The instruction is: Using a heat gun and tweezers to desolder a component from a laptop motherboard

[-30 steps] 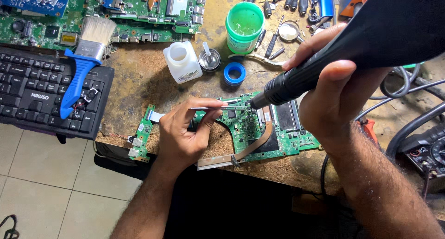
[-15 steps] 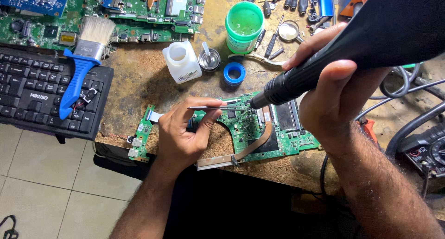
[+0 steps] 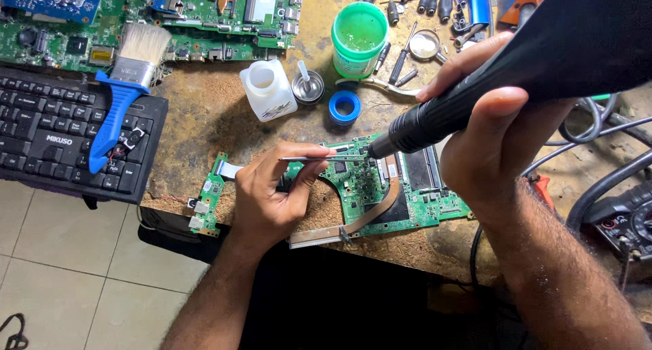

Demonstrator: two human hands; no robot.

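Tweezers [image 3: 319, 158] pinched in left hand [image 3: 272, 194], tips over green circuit board [image 3: 380, 194] at frame centre. Right hand [image 3: 496, 139] wrapped tight around black hot-air wand [image 3: 502, 71], nozzle just above board near tweezer tips. Blue-handled brush [image 3: 119, 99] on keyboard [image 3: 41, 136], upper left.

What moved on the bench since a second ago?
Nothing visibly moved. The left hand still pinches the tweezers over the green circuit board, and the right hand still aims the black hot-air tool at the same spot. The blue brush lies unmoved on the keyboard.
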